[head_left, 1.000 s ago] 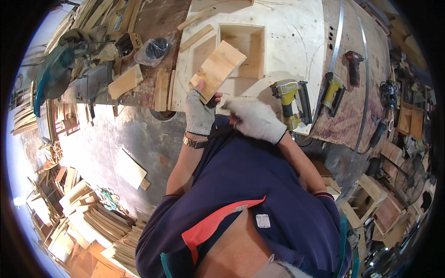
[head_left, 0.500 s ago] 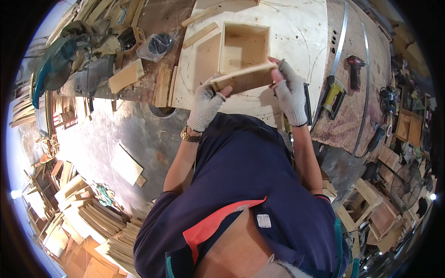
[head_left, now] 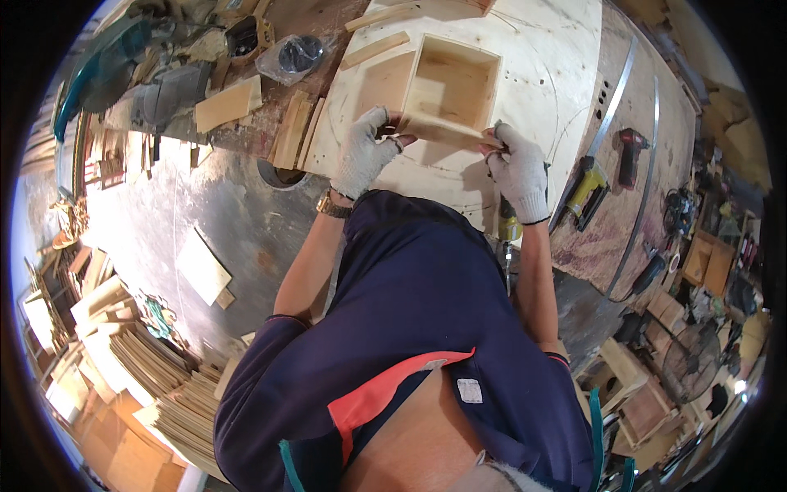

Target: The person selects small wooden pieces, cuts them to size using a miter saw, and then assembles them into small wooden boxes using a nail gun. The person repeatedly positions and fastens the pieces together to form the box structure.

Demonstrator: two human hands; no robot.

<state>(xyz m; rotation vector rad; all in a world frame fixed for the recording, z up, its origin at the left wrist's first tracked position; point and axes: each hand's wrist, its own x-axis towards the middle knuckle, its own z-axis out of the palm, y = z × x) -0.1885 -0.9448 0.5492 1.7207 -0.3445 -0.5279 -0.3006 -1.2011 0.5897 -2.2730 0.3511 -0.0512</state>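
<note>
A small open-topped wooden box (head_left: pixel 498 82) sits on the pale work board (head_left: pixel 541 49) before me. A narrow wooden panel (head_left: pixel 447 132) lies along the box's near side, seen almost edge-on. My left hand (head_left: pixel 366 154), in a white fingerless glove, pinches the panel's left end between thumb and fingers. At its right end, my right hand (head_left: pixel 519 168), gloved alike, grips the panel with thumb and fingertips. Whether the panel touches the box wall I cannot tell.
Wood strips (head_left: pixel 375 51) lie left of the box. On the right are a yellow-green nail gun (head_left: pixel 585 193), a red drill (head_left: pixel 632 156) and a metal strip (head_left: pixel 615 94). A saw (head_left: pixel 98 78) and a bagged black object (head_left: pixel 300 54) stand at left.
Both hands have brought the panel from a raised, tilted pose down against the box's near side. The whole view has shifted slightly.
</note>
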